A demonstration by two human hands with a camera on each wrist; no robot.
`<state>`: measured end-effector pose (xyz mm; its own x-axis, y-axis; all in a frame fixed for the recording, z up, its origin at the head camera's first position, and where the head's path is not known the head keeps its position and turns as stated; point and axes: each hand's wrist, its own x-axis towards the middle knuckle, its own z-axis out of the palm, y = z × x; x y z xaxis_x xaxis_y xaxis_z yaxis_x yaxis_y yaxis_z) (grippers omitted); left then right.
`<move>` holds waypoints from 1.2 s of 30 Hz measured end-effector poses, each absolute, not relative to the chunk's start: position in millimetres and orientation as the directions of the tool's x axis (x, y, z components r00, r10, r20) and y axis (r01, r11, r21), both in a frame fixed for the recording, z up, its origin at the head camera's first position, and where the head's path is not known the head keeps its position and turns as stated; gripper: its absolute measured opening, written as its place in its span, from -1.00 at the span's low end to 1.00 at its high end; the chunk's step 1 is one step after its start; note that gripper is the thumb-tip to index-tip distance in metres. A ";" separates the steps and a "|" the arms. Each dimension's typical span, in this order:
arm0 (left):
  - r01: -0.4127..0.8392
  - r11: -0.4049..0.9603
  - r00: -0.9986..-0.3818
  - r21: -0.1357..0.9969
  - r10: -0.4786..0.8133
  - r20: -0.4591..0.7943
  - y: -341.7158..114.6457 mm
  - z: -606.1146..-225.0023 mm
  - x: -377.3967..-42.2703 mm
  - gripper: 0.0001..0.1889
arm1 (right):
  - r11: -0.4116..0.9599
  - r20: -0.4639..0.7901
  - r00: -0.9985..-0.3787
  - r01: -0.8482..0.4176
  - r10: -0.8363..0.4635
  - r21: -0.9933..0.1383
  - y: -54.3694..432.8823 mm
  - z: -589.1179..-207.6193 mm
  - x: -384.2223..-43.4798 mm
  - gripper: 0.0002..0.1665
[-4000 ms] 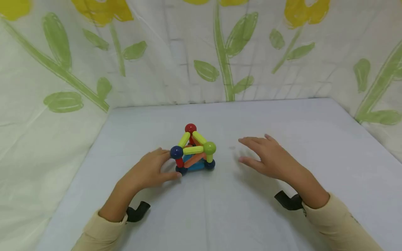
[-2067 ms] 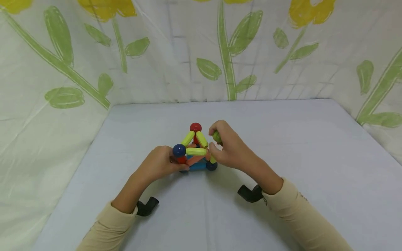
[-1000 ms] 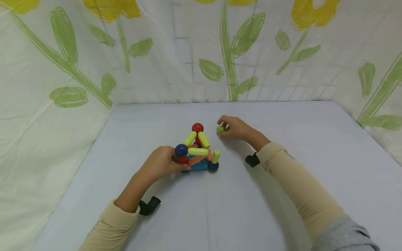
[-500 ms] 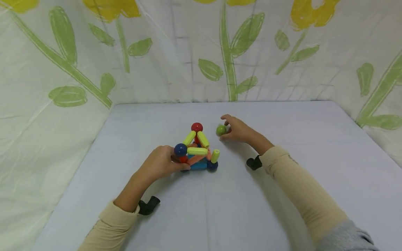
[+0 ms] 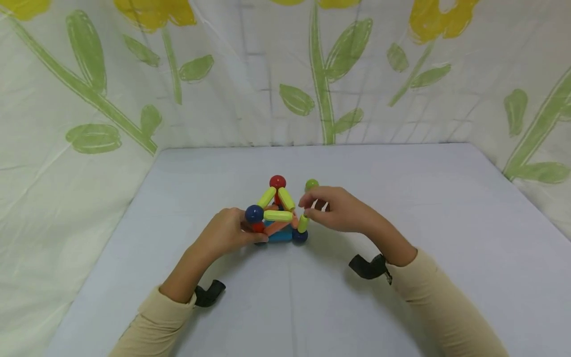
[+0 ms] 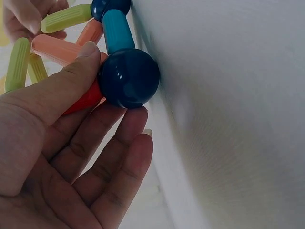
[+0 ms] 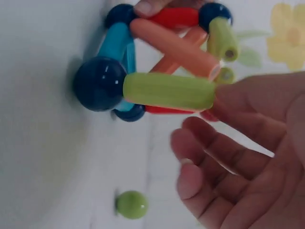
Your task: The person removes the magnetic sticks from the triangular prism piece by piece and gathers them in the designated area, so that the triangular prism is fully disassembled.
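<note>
A magnetic stick-and-ball frame (image 5: 277,215) stands on the table, with blue rods low down and yellow-green rods at the top. My left hand (image 5: 225,229) grips its left side, thumb and fingers around the red rod (image 6: 83,99) beside a dark blue ball (image 6: 128,78). At the frame's right corner a yellow-green rod (image 7: 169,90) rises, slightly tilted, from another dark blue ball (image 7: 99,84); its upper end is free of any ball. My right hand (image 5: 343,210) has its thumb right at that end, its other fingers spread apart from the rod. Behind it lies a loose green ball (image 5: 312,184).
A pale cloth covers the table (image 5: 285,307). At the back hangs a white curtain (image 5: 214,109) painted with yellow flowers and green leaves. Dark wrist-worn pieces (image 5: 209,293) stick out below both wrists.
The green ball came off the frame's right corner in my right hand and was set down behind. My right hand has since left it and moved nearer, to the upright rod. My left hand keeps its hold.
</note>
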<state>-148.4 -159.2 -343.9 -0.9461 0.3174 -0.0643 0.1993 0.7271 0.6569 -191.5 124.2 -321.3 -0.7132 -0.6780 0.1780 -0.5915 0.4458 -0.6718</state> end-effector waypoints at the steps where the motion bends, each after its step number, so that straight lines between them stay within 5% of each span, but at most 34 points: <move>1: 0.207 0.725 -0.944 0.658 0.324 -0.060 -159.6 -344.2 -148.6 -0.70 | 0.432 0.176 -0.682 -0.620 -0.710 -0.655 124.5 -320.3 -186.8 -0.81; 6: 0.215 0.719 -0.943 0.661 0.329 -0.052 -159.5 -344.5 -148.4 -0.70 | 0.479 0.119 -0.643 -0.669 -0.756 -0.569 122.9 -320.9 -176.3 -0.86; 21: 0.233 0.713 -0.936 0.661 0.349 -0.047 -160.2 -343.6 -148.1 -0.69 | 0.742 -0.100 -0.767 -0.565 -0.634 -0.361 115.7 -331.0 -176.1 -0.94; 36: 0.209 0.725 -0.944 0.656 0.326 -0.060 -158.7 -341.7 -146.1 -0.70 | 0.718 -0.117 -0.772 -0.509 -0.625 -0.474 128.6 -338.9 -180.5 -0.78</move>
<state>-146.1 -158.7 -341.7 -0.9435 0.3258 -0.0601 0.2085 0.7250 0.6565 -180.5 128.6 -338.9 -0.7718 -0.6249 -0.1173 -0.5095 0.7182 -0.4739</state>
